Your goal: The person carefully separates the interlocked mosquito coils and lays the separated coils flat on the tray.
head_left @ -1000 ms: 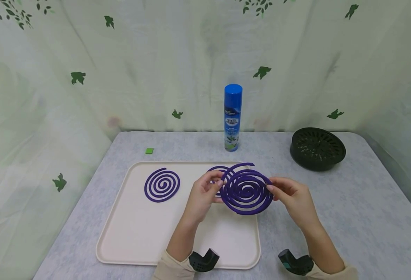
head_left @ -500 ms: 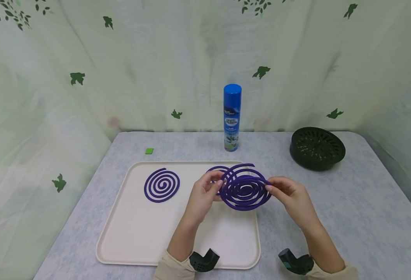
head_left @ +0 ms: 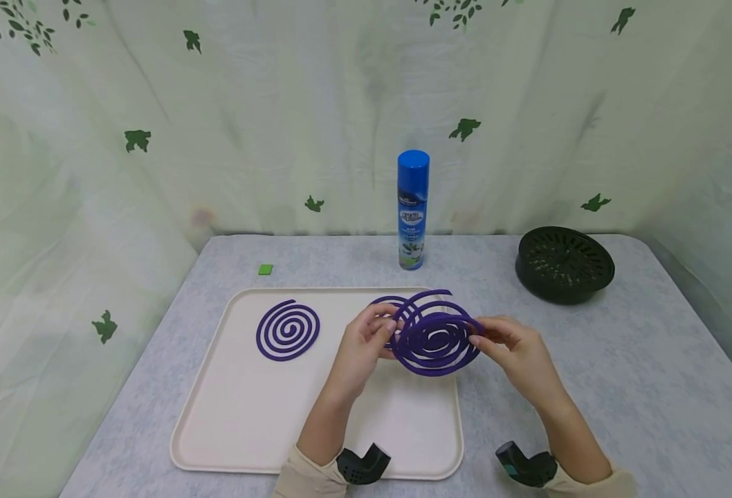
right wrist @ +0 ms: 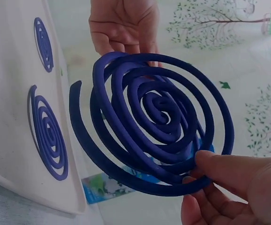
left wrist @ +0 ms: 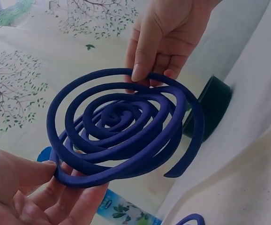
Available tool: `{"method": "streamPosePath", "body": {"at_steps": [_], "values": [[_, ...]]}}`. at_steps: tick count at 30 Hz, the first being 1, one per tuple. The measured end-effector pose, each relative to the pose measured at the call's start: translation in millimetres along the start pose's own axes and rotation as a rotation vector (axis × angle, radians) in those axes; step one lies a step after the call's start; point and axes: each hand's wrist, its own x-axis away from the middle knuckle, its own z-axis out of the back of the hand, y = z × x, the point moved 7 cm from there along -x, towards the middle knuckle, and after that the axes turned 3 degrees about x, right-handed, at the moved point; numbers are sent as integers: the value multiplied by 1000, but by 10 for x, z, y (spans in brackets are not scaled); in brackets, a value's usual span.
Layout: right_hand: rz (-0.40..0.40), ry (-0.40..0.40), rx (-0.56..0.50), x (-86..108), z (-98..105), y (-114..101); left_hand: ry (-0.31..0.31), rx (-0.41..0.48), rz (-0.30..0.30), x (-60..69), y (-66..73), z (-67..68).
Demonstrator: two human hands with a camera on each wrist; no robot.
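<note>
Two purple spiral coils, interlocked (head_left: 436, 339), are held up above the tray's right part. The left hand (head_left: 358, 349) pinches their left edge between thumb and fingers. On the other side the right hand (head_left: 518, 353) grips the outer ring with thumb and fingertips. In the left wrist view the nested coils (left wrist: 121, 161) overlap, one loose end hanging free. A separate purple coil (head_left: 288, 330) lies flat on the white tray (head_left: 248, 415). Another coil (right wrist: 51, 136), partly hidden behind the left hand in the head view, rests on the tray in the right wrist view.
Behind the tray stands a blue spray can (head_left: 412, 211). A round black slotted container (head_left: 565, 266) sits at the back right of the table. A small green square (head_left: 265, 270) lies beyond the tray's back edge. A leaf-patterned curtain (head_left: 316, 104) hangs behind the table.
The held coils tilted flatter, their near edge rising slightly. The right hand's fingertips moved a little left along the edge. The left hand stayed nearly still.
</note>
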Motion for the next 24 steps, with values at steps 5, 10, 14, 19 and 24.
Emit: {"method": "streamPosePath", "body": {"at_steps": [5,10,14,19,24], "values": [[3,8,56,-3,-21,18,-1,0,-4,-5,-16,-21],[-25,-22,-3,-2,-48,35,0,-13,-2,-2,-23,-30],[-65,-32,-69,4,-42,51,-1,-17,13,2,-28,-33],[-97,-47,-71,7,-37,70,7,-11,20,3,-24,-23],[-114,-70,-75,9,-42,75,8,-3,7,-2,-22,-19]]}}
